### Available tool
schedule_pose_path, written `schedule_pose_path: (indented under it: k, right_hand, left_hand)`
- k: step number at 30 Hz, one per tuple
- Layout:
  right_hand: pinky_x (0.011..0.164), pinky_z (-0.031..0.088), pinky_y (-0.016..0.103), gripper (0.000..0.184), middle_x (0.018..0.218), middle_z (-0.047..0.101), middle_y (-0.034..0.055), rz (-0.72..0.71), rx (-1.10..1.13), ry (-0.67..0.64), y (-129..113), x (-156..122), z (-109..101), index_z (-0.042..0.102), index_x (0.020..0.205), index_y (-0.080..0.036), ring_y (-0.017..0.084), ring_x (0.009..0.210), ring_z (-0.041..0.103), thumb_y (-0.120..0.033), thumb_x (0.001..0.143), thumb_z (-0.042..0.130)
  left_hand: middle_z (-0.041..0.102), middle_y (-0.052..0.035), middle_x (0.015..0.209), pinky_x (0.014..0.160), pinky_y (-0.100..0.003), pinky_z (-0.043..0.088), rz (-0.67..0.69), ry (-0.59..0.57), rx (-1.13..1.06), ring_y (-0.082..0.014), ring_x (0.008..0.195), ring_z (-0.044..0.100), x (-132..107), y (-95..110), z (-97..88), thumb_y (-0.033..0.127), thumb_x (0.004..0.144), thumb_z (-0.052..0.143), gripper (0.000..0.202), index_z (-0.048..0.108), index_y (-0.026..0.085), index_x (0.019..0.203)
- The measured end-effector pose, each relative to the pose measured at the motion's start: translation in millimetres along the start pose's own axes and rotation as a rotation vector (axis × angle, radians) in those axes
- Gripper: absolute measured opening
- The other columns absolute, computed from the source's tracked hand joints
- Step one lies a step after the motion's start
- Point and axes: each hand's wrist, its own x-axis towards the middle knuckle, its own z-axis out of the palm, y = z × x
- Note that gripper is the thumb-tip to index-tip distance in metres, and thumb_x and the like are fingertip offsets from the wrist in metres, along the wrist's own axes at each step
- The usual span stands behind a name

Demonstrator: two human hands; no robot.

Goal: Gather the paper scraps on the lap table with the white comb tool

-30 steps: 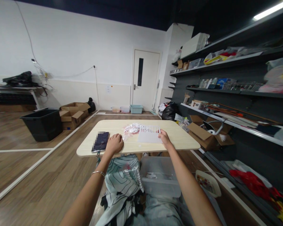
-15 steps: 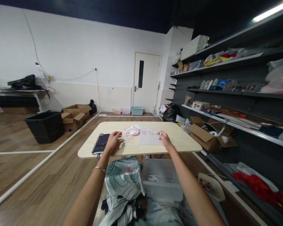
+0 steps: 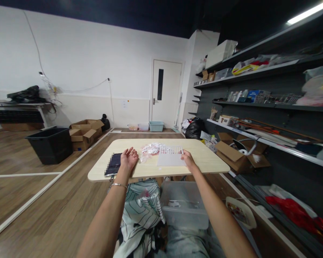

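My left hand (image 3: 129,158) is turned palm up over the table, its fingers loosely curled and apart, with nothing visible in it. Just left of it lies a dark flat phone-like device (image 3: 113,165), partly pixelated. My right hand (image 3: 187,159) grips the right edge of a white board (image 3: 169,161) with a row of slots along its far side. Beyond and left of the board spreads a pile of small white and reddish pieces (image 3: 152,148), too small to make out. A crumpled clear plastic bag (image 3: 144,157) sits between my left hand and the board.
The pale table (image 3: 210,163) has rounded corners. Below its near edge are a translucent plastic bin (image 3: 184,204) and a striped cloth (image 3: 142,204). A black bin (image 3: 51,145) stands at left; cardboard boxes (image 3: 231,152) and shelves (image 3: 274,107) line the right.
My left hand has rolled from palm down to palm up and its fingers have spread. My right hand and the white board stay in place.
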Motion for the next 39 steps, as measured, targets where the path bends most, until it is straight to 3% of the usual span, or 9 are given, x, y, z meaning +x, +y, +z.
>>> schedule_pose_path:
  k: [6, 13, 19, 23, 27, 31, 34, 39]
  right_hand:
    - [0.061, 0.036, 0.029, 0.031, 0.071, 0.065, 0.0017, 0.01, 0.008, 0.001, -3.6, -1.7, 1.4, 0.062, 0.078, -0.022, 0.02, 0.069, 0.049, -0.028, 0.049, 0.051]
    - [0.06, 0.036, 0.029, 0.031, 0.07, 0.065, 0.0014, 0.006, 0.031, -0.022, -5.4, -2.2, 1.4, 0.062, 0.077, -0.021, 0.02, 0.069, 0.05, -0.027, 0.049, 0.051]
    - [0.059, 0.035, 0.029, 0.027, 0.069, 0.063, 0.0014, 0.008, 0.003, -0.02, -6.5, -3.6, 0.8, 0.06, 0.074, -0.022, 0.019, 0.067, 0.048, -0.027, 0.049, 0.05]
    - [0.058, 0.032, 0.028, 0.025, 0.067, 0.059, 0.0002, 0.001, 0.019, -0.026, -5.2, -3.9, -0.5, 0.06, 0.073, -0.021, 0.017, 0.064, 0.045, -0.027, 0.05, 0.051]
    - [0.058, 0.031, 0.028, 0.022, 0.067, 0.058, 0.0, -0.011, 0.0, -0.02, -3.7, -3.1, -1.1, 0.059, 0.07, -0.021, 0.016, 0.063, 0.043, -0.028, 0.051, 0.051]
    - [0.058, 0.032, 0.028, 0.023, 0.068, 0.059, 0.0003, -0.014, -0.009, -0.015, -5.8, -4.3, 0.5, 0.059, 0.071, -0.021, 0.017, 0.064, 0.044, -0.029, 0.051, 0.05]
    - [0.058, 0.033, 0.028, 0.028, 0.07, 0.062, 0.001, 0.006, 0.0, -0.025, -8.5, -6.0, 1.6, 0.062, 0.075, -0.021, 0.017, 0.064, 0.045, -0.028, 0.05, 0.05]
    - [0.06, 0.036, 0.028, 0.027, 0.07, 0.064, 0.0015, -0.002, 0.021, -0.013, -8.2, -5.8, 0.9, 0.064, 0.074, -0.021, 0.019, 0.068, 0.049, -0.025, 0.05, 0.053]
  left_hand:
    - [0.059, -0.0034, 0.073, 0.062, -0.026, 0.053, -0.026, -0.013, 0.096, -0.014, 0.066, 0.06, -5.3, 3.5, -4.5, 0.026, 0.088, 0.056, 0.01, 0.061, 0.019, 0.084]
    - [0.062, -0.0012, 0.072, 0.056, -0.019, 0.048, -0.052, -0.092, 0.247, -0.0091, 0.06, 0.057, -9.6, -7.4, 5.7, 0.02, 0.08, 0.063, 0.01, 0.062, 0.016, 0.089]
    - [0.057, 0.0017, 0.069, 0.052, -0.019, 0.039, 0.093, -0.198, 0.454, -0.0091, 0.056, 0.051, -14.1, -15.7, 8.4, 0.038, 0.077, 0.066, 0.023, 0.061, 0.018, 0.088]
    - [0.046, 0.0053, 0.059, 0.05, -0.023, 0.031, 0.273, -0.097, 0.79, -0.0115, 0.051, 0.042, -10.3, -6.8, 3.8, 0.042, 0.083, 0.055, 0.021, 0.057, 0.021, 0.081]
    - [0.056, -0.0015, 0.063, 0.062, -0.028, 0.037, 0.468, -0.049, 1.33, -0.0177, 0.067, 0.054, -8.8, 7.0, -1.9, 0.043, 0.092, 0.045, 0.031, 0.055, 0.023, 0.071]
    - [0.066, -0.0072, 0.07, 0.068, -0.031, 0.036, 0.401, -0.118, 1.723, -0.0235, 0.074, 0.062, -12.4, 9.0, -1.6, 0.047, 0.094, 0.045, 0.038, 0.059, 0.024, 0.068]
    - [0.07, -0.009, 0.076, 0.067, -0.03, 0.035, 0.396, -0.168, 1.838, -0.0248, 0.076, 0.064, -16.9, 7.5, -0.5, 0.049, 0.095, 0.044, 0.041, 0.061, 0.024, 0.068]
    - [0.067, -0.0073, 0.072, 0.063, -0.031, 0.031, 0.439, -0.232, 1.797, -0.0216, 0.07, 0.059, -25.8, 9.4, -3.5, 0.048, 0.098, 0.039, 0.044, 0.059, 0.023, 0.068]
